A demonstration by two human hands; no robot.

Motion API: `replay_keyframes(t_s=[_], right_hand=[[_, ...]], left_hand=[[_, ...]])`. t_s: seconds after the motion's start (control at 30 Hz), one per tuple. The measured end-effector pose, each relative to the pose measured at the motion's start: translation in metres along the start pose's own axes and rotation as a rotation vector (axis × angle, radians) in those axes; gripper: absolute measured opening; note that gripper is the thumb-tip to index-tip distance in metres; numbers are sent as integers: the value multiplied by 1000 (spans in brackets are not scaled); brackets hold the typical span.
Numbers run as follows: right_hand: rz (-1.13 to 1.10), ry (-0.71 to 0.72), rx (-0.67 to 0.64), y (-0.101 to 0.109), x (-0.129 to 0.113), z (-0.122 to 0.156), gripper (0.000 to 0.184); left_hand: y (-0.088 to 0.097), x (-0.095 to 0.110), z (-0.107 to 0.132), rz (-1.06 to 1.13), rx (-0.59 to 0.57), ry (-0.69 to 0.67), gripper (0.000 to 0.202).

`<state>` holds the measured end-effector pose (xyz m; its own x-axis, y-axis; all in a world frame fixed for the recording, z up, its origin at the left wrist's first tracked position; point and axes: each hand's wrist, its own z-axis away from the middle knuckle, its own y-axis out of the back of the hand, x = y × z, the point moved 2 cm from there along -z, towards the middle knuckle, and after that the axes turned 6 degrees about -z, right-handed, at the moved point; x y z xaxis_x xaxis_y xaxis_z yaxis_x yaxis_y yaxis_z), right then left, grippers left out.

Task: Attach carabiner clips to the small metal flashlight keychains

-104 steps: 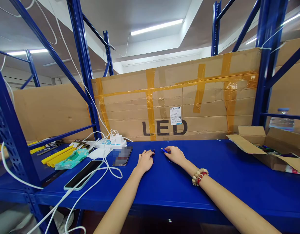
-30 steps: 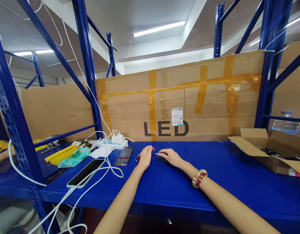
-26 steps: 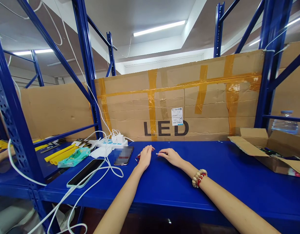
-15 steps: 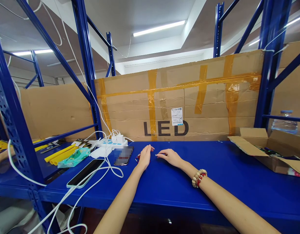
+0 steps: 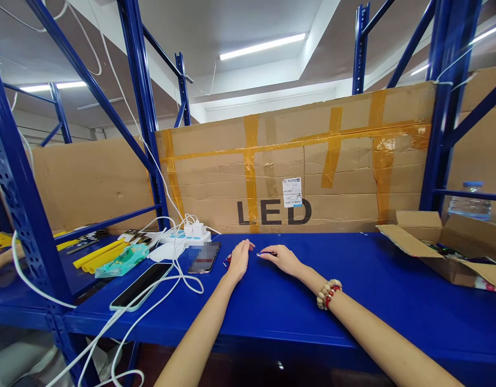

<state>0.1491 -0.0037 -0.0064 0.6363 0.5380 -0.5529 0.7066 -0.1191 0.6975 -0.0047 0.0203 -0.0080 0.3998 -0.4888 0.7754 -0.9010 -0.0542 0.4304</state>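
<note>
My left hand rests edge-on on the blue shelf, its fingers stretched out and held together. Small red and blue pieces show beside it and are partly covered by it; their kind is too small to tell. To its right, my right hand is closed in a pinch on a small thin piece with a silvery tip. The rest of that piece is hidden by the fingers. A gap separates the two hands.
Two phones, one dark and one pale-cased, lie left, among white cables and a power strip. An open carton stands right. The LED cardboard box forms the back. Blue posts rise at the sides.
Both hands keep almost the same place. The small piece in my right hand is turned slightly, its silvery tip showing a little more.
</note>
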Motion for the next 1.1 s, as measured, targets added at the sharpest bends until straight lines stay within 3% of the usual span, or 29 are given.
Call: replay_keyframes(t_s=[0.5,1.1], right_hand=[[106,-27,-27,0,-6,4,40],[47,25,-42,0,0,2,37]], left_hand=[[0,-1,0,-17,6,-18,41],[-1,-1,0,-52,-11,-19,41]])
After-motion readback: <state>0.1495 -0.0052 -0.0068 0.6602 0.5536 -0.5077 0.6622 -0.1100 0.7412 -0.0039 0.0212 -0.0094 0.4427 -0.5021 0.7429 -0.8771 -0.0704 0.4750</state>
